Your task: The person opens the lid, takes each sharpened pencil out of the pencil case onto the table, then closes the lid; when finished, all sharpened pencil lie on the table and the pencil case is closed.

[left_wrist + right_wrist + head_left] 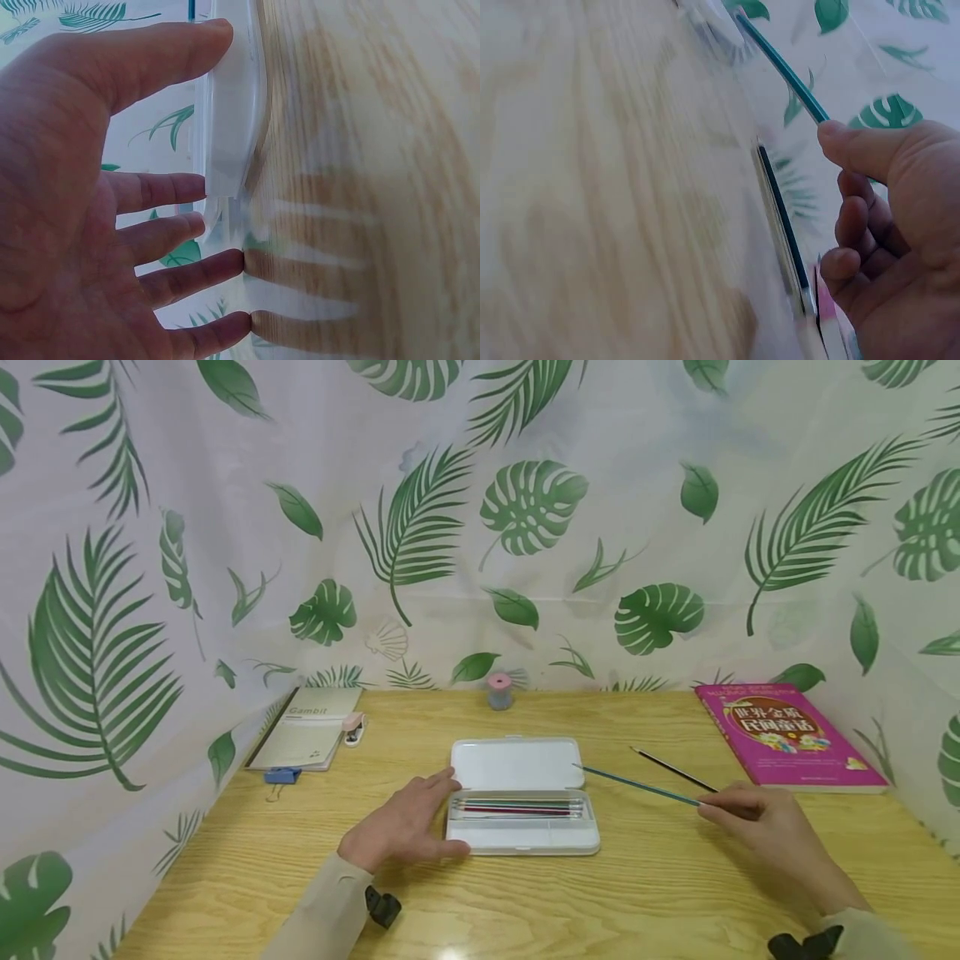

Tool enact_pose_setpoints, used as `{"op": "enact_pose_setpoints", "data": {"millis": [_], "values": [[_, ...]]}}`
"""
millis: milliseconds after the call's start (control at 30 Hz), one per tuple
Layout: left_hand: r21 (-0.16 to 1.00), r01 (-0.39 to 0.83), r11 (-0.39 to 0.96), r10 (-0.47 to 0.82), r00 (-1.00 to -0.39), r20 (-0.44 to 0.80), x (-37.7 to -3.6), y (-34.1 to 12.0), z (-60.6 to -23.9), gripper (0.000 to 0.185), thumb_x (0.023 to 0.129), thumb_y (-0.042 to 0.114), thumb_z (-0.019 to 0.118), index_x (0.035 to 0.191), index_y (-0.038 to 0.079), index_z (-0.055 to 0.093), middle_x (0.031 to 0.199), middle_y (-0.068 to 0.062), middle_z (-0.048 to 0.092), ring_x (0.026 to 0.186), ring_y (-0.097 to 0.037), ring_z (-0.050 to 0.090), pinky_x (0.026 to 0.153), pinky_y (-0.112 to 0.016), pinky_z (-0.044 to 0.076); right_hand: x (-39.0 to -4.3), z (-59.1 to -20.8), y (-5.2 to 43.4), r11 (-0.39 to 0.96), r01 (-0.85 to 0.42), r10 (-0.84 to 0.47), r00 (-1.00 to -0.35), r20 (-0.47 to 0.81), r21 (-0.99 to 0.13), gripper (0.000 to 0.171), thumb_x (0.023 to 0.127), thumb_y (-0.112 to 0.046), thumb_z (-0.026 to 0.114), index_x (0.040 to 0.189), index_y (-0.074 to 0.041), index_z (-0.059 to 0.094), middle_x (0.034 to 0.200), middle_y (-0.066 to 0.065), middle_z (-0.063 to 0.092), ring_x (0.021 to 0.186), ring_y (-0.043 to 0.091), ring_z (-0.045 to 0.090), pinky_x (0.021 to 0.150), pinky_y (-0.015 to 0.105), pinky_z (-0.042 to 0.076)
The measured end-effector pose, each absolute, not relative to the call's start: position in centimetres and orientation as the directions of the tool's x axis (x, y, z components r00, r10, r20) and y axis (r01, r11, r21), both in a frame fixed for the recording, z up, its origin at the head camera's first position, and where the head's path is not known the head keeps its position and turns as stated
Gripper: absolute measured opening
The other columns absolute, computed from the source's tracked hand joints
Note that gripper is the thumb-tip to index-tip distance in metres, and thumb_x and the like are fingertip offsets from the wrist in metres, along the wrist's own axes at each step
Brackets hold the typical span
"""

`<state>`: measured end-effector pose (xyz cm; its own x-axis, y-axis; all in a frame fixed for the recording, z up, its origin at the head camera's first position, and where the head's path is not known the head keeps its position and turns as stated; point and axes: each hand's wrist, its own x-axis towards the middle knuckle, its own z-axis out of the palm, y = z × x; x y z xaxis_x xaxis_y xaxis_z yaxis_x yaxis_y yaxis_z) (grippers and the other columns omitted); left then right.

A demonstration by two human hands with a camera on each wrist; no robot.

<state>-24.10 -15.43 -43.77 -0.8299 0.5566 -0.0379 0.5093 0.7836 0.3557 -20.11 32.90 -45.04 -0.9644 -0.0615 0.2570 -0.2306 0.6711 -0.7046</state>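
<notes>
A white pencil case (525, 839) lies on the table with its lid (517, 762) folded back. Several coloured pencils (517, 808) lie in its upper compartment. My left hand (405, 827) rests at the case's left side, thumb at the near corner. In the left wrist view its fingers are spread and fairly straight against the case. Between thumb and fingers, my right hand (772, 835) pinches a teal pencil (637, 785), its tip pointing left towards the lid. Beyond that hand a black pencil (675, 768) lies on the table; the right wrist view shows it below the teal one.
At the back right is a pink book (795, 735). A notebook (307, 727), a small stapler (353, 729) and a blue binder clip (282, 776) lie at the back left. A pink-topped container (499, 692) stands by the leaf-patterned curtain (525, 527).
</notes>
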Motion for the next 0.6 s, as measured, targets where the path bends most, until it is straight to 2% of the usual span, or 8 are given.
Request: {"op": "enact_pose_setpoints", "data": {"millis": [100,200,400,600], "values": [[0.36,0.512,0.78,0.56,-0.827,-0.036,-24.1,-15.4,-43.8,0.088,0.082,0.06,0.073,0.148,0.01,0.043,0.161,-0.013,0.029,0.139,-0.036,0.038,0.111,-0.05,0.037,-19.4,-45.5,34.6,0.699,-0.115,0.061,-0.974,0.219,-0.706,0.032,0.092,-0.036,0.072,0.107,-0.009,0.078,0.108,0.009,0.07,0.085,-0.006,0.058,0.068,0.015,0.051],[0.362,0.511,0.779,0.56,-0.828,-0.037,-24.1,-15.3,-43.8,0.088,0.082,0.059,0.074,0.147,0.009,0.044,0.16,-0.014,0.03,0.139,-0.037,0.038,0.111,-0.051,0.036,-18.8,-46.0,35.7,0.702,-0.023,0.146,-0.974,0.176,-0.711,0.039,0.091,-0.042,0.072,0.11,-0.008,0.078,0.111,0.007,0.071,0.085,-0.011,0.053,0.066,0.014,0.049],[0.358,0.493,0.793,0.543,-0.838,-0.049,-24.0,-15.3,-43.8,0.087,0.081,0.058,0.074,0.148,0.01,0.044,0.161,-0.012,0.03,0.14,-0.036,0.037,0.112,-0.051,0.035,-18.9,-46.4,36.6,0.747,-0.028,0.15,-0.966,0.209,-0.665,0.037,0.09,-0.038,0.075,0.106,-0.005,0.078,0.098,0.004,0.075,0.079,-0.013,0.054,0.064,0.014,0.048],[0.365,0.495,0.789,0.546,-0.837,-0.045,-24.0,-15.2,-43.7,0.087,0.081,0.059,0.073,0.148,0.011,0.044,0.161,-0.011,0.03,0.14,-0.035,0.037,0.112,-0.051,0.036,-19.1,-46.4,37.1,0.782,0.014,0.167,-0.968,0.187,-0.623,0.041,0.089,-0.044,0.073,0.106,-0.006,0.078,0.105,0.013,0.074,0.079,-0.02,0.045,0.065,0.014,0.045]]}}
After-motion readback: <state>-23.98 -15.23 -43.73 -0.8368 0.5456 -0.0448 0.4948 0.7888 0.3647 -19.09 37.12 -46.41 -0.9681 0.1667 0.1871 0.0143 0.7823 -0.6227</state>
